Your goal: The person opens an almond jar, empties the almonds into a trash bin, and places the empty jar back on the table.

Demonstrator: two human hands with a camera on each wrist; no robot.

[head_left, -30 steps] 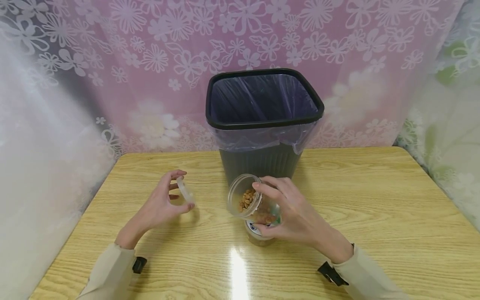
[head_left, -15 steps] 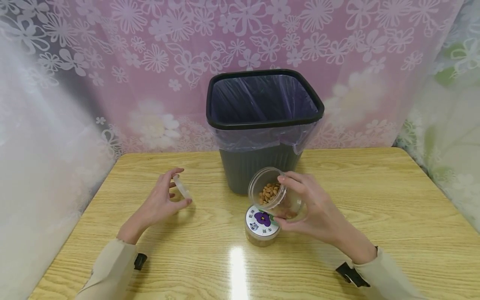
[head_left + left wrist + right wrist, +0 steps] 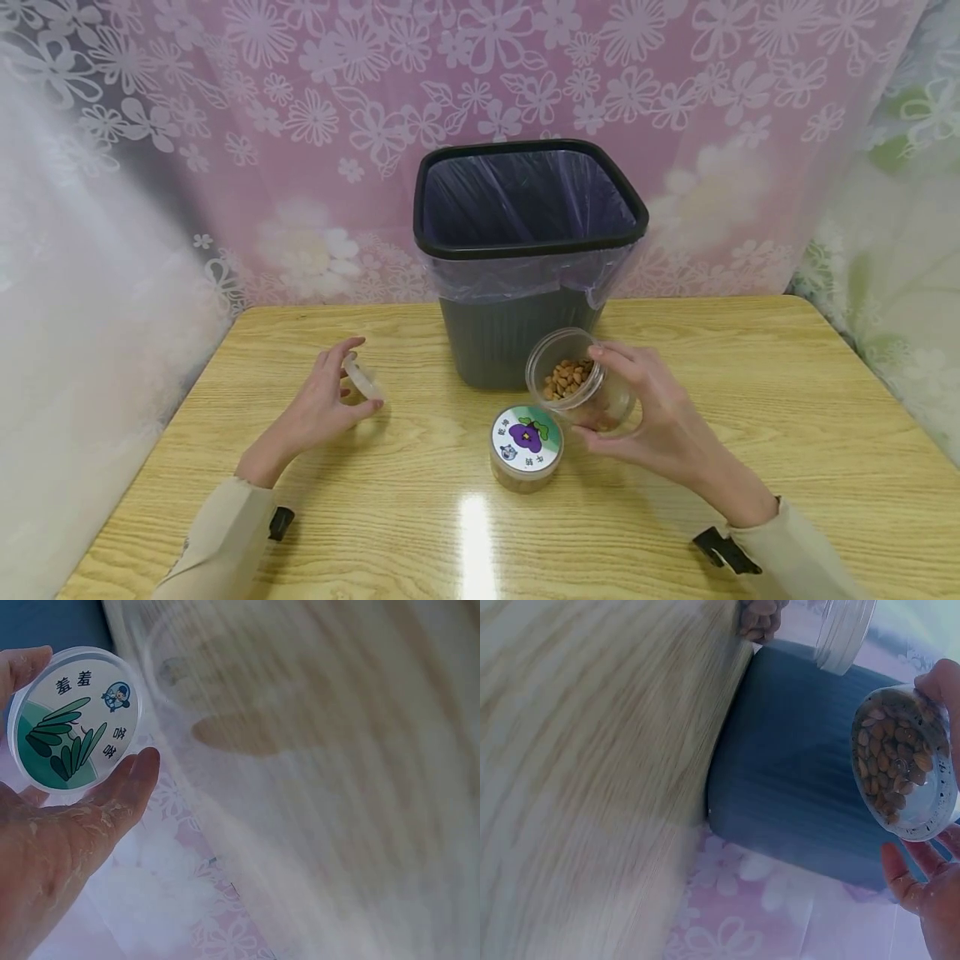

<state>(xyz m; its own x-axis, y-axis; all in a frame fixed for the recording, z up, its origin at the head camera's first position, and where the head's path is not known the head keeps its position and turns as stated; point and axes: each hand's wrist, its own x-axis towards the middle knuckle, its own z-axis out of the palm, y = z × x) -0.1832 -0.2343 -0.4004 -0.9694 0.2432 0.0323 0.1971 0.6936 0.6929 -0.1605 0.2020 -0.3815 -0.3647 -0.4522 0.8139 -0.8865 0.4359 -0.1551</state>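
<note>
In the head view my right hand (image 3: 652,412) holds a clear, lidless plastic jar (image 3: 618,400) by its side, fingers on one side and thumb on the other. Tilted, its mouth faces left and up, and almonds (image 3: 567,379) lie inside. The right wrist view shows the jar's base (image 3: 930,817) with almonds against it. My left hand (image 3: 322,404) pinches a round lid (image 3: 363,379) on edge above the table. That lid's white face (image 3: 79,697) has green leaves and printed characters. Between the hands stands a second jar (image 3: 525,479), closed by a purple-flower lid (image 3: 525,439).
A dark trash can (image 3: 487,333) with a black rim and a purple bag liner stands behind the jars. The wooden table (image 3: 375,533) reaches back to a pink flowered curtain (image 3: 322,125). Brown nuts (image 3: 761,619) show low in the standing jar in the right wrist view.
My right hand has carried the open jar right, off the standing jar, whose flower lid now shows fully. My left hand with its lid has shifted only slightly left.
</note>
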